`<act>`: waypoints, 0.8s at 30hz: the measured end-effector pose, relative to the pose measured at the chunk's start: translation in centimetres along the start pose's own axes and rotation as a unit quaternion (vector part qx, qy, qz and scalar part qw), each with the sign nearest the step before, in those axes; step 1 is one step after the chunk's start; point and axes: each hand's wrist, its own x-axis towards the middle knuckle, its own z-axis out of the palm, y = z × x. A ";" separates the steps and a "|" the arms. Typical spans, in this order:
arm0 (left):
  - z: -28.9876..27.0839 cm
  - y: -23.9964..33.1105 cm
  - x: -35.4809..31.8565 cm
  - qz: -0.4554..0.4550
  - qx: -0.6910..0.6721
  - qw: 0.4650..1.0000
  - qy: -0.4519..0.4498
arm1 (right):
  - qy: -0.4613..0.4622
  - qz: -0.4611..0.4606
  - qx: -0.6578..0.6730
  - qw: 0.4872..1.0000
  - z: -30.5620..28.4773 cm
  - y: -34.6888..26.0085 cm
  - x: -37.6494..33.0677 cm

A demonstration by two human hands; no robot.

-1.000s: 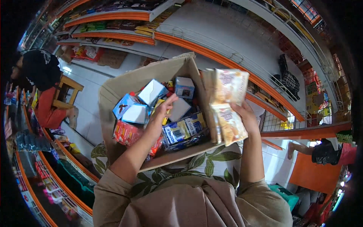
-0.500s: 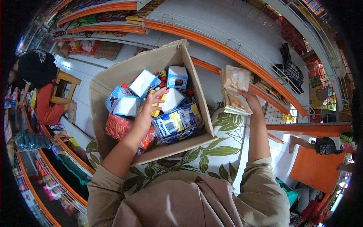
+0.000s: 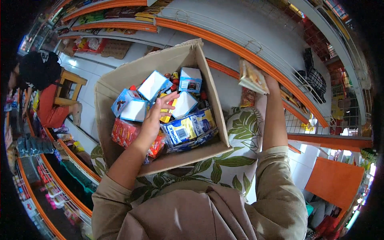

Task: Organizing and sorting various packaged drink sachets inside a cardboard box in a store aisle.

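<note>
My left hand (image 3: 156, 116) hovers with fingers spread over an open cardboard box (image 3: 215, 112), holding nothing. Inside the box are small blue cartons (image 3: 134, 111) with white ends, a red pack (image 3: 125, 132) in clear wrap and blue-and-yellow sachets (image 3: 188, 130). On the right, my right hand (image 3: 271, 82) is closed on a few flat, cream-and-orange packets (image 3: 253, 77), close to the orange-edged shelf. Its fingers are partly hidden by the packets and the shelf edge. Below them shows another reddish-brown packet (image 3: 248, 97).
A grey shelf (image 3: 240, 24) with an orange front edge and wire rails spans the far right. Beneath the box lies leaf-patterned cloth (image 3: 236, 160). At left, a person in orange trousers (image 3: 54, 112) is beside a wooden stool (image 3: 70, 88). Goods racks (image 3: 72, 158) line the lower left.
My right hand has moved away from me, bringing the packets nearer the shelf edge and tilting them. A reddish-brown packet now shows below. My left hand stays almost in place.
</note>
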 end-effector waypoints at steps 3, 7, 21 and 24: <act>-0.2 -0.2 0.3 -0.004 -0.004 1.000 -0.006 | 0.088 -0.199 -0.228 0.949 -2.6 0.8 2.5; -0.6 0.3 -0.4 -0.011 0.008 1.000 -0.021 | 0.074 -0.200 -0.262 0.941 -3.7 -0.3 4.2; 0.0 0.0 0.2 -0.033 0.020 0.996 -0.078 | 0.043 -0.142 -0.364 0.919 -6.9 1.0 2.9; 0.0 -0.1 0.4 -0.051 0.024 0.995 -0.080 | 0.041 -0.128 -0.388 0.912 -6.9 0.9 2.6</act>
